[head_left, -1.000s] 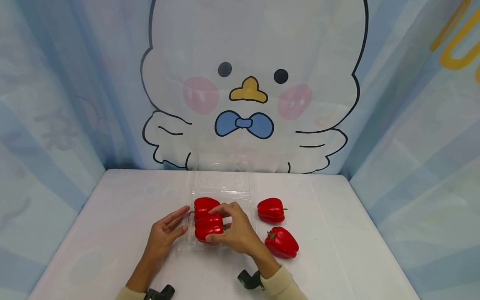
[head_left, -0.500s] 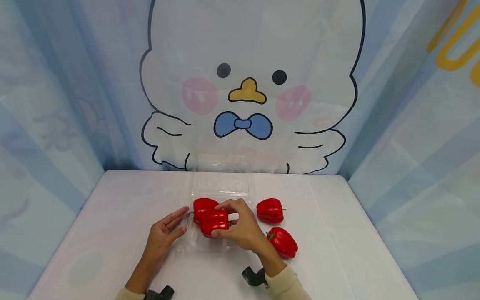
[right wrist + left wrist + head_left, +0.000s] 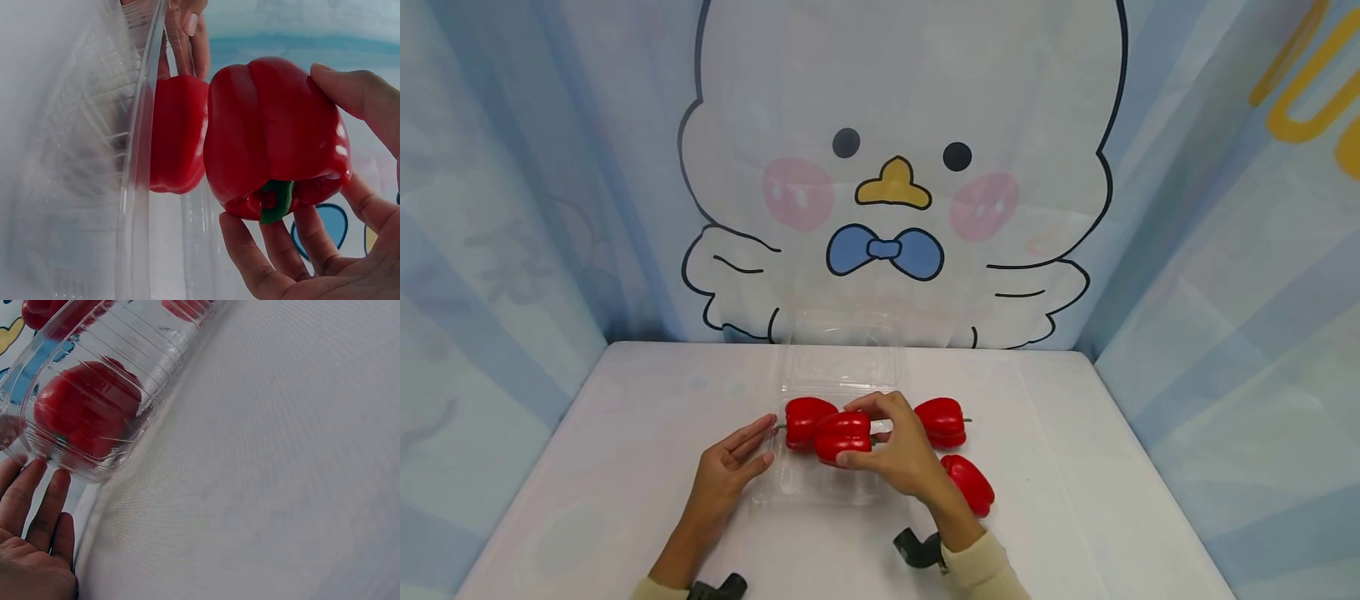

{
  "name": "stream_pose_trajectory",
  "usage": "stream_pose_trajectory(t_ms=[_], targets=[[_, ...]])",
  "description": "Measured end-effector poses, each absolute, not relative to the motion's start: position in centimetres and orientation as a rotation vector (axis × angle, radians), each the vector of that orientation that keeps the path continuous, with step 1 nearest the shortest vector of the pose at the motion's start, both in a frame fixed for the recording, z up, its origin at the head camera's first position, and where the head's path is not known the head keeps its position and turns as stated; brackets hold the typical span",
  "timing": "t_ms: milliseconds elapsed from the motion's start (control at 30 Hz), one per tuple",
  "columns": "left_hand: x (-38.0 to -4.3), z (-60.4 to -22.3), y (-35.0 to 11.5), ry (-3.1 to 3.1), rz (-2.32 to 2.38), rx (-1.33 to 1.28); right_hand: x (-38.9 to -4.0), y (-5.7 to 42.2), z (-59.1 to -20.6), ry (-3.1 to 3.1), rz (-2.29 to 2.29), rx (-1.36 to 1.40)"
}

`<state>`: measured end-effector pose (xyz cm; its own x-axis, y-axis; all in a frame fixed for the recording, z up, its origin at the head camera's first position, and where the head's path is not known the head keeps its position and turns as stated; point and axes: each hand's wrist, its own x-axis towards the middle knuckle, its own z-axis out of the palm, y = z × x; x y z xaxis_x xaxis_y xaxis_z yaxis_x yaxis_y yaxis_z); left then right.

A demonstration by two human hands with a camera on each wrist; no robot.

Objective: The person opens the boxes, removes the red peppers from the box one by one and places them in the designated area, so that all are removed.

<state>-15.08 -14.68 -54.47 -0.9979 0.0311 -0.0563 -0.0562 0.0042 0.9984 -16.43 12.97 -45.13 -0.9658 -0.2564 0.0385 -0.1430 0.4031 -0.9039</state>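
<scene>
A red bell pepper with a green stem is gripped by my right hand, thumb on one side and fingers on the other. In the right wrist view that pepper is held up beside the wall of a clear plastic container. Inside the container sits another red pepper, at the far left; the held one partly covers it in the head view. My left hand has its fingers extended, the tips touching the container's left side. In the left wrist view, its fingers meet the container's end.
Two more red peppers lie right of the container: one farther back, one nearer and partly behind my right forearm. The container's clear lid stands raised at the back. A curtain with a cartoon bird hangs behind the white table.
My right hand has moved right with the gripped pepper, away from the pepper at the container's left. The left hand has stayed in place.
</scene>
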Motion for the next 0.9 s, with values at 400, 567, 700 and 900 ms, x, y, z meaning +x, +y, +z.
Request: stream_pose_trajectory(t_ms=[400,567,700,900], targets=[[-15.0,-54.4,-14.7,2.151,2.180,-0.032,-16.5,14.2,-44.7,2.591,-1.618,-0.316],[-15.0,-54.2,-14.7,2.127,2.185,-0.050,-16.5,14.8,-44.3,2.625,-1.621,-0.290],[-15.0,-54.0,-14.7,2.129,2.166,-0.077,-16.6,15.5,-44.0,2.638,-1.632,-0.265],[-15.0,-53.9,-14.6,2.134,2.149,-0.116,-16.8,16.7,-43.6,2.660,-1.641,-0.193]])
